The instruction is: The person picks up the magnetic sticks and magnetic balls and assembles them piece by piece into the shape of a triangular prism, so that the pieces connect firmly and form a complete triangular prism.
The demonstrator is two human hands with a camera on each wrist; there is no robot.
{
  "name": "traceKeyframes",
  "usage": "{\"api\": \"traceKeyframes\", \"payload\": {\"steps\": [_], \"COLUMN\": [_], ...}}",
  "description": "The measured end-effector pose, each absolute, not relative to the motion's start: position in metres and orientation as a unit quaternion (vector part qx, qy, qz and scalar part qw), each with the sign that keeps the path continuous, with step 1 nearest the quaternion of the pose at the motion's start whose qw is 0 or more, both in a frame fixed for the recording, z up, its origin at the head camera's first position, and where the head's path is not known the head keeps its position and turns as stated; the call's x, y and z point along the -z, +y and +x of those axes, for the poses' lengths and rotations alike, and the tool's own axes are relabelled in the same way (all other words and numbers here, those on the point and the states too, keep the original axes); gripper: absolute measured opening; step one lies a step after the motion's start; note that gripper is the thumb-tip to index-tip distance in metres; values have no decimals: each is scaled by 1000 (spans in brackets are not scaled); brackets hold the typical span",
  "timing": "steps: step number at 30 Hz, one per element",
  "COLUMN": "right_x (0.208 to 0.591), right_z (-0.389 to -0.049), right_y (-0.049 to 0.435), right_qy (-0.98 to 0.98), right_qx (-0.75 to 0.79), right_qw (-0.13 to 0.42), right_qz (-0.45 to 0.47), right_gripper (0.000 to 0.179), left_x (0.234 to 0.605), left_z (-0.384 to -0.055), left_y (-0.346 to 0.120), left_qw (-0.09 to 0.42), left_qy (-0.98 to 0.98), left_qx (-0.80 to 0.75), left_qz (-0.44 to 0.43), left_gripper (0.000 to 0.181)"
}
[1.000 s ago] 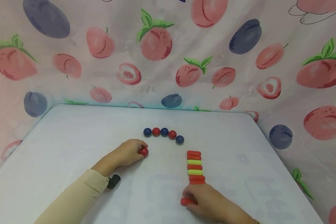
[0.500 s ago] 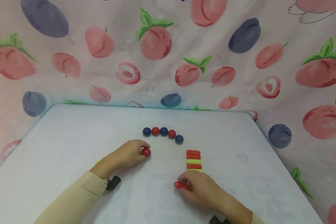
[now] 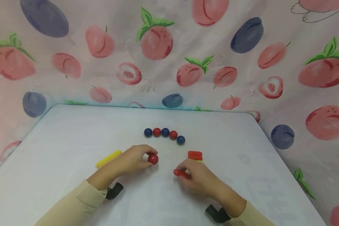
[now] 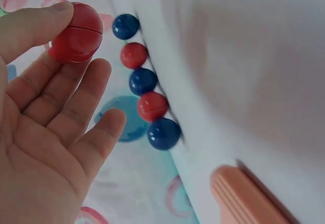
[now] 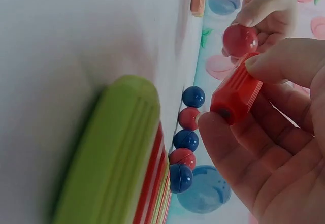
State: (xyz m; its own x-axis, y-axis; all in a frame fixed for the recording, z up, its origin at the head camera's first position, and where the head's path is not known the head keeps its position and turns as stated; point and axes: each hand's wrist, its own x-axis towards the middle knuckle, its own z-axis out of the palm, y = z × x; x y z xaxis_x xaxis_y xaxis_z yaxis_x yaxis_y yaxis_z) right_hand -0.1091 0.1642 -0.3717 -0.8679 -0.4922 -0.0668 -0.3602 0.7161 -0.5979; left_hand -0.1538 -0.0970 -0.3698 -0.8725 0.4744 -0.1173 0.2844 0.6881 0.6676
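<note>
A smooth, glossy red ball [image 3: 153,159] was pinched in the left hand [image 3: 132,160], over a white table [image 3: 237,182]. Nearby, the right hand [image 3: 201,179] pinched a ridged red stick [image 5: 236,91], beside more sticks [image 3: 195,153] lying side by side. Beyond curved five shiny balls [image 3: 165,132], alternating blue and red, before fruit-printed cloth [image 3: 155,84].

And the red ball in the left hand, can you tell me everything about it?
The red ball is round and shiny, perhaps plastic or painted, with a thin dark seam running across it in the left wrist view. The left hand pinches it, and nothing else seems to touch it. It appears lifted off the white table, on the near side of the row of blue and red balls.
</note>
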Motion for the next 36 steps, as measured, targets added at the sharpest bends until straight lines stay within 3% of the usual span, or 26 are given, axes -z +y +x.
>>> {"api": "traceKeyframes", "payload": {"steps": [22,36], "right_x": [370,368], "right_z": [-117,-117], "right_y": [155,148], "right_qy": [920,916], "right_qx": [298,306], "right_qw": [72,57], "right_qz": [-244,-254], "right_gripper": [28,33], "left_x": [363,361], "left_z": [-136,-135], "left_y": [-86,-81], "left_qw": [112,137], "left_qy": [886,881], "left_qx": [-347,-361], "left_qz": [288,275], "left_gripper": [36,38]}}
